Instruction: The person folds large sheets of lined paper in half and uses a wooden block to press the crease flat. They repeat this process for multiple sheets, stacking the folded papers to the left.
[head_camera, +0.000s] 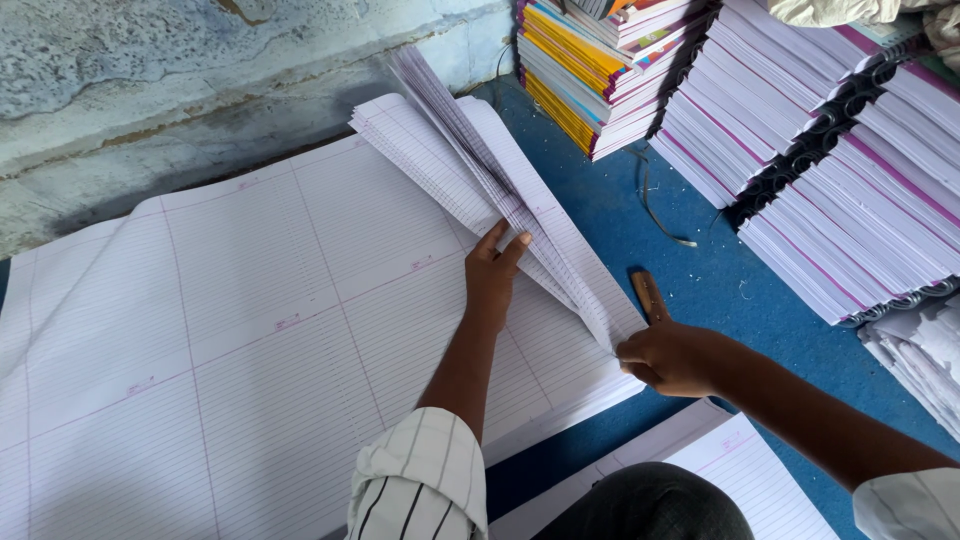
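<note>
I see one fanned sheaf of ruled sheets (480, 170) on the big ruled paper stack (200, 330); my left hand (492, 272) presses it flat-fingered, my right hand (668, 357) pinches its corner. One wooden tool (650, 295) lies beside, three notebook piles (820, 140) beyond.

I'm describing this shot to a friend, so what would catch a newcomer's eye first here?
First, the fanned bundle of ruled sheets at centre, lifted off the big stack of ruled paper that fills the left. The left hand presses its side while the right hand pinches its near corner. Spiral-bound notebook piles crowd the upper right.
</note>
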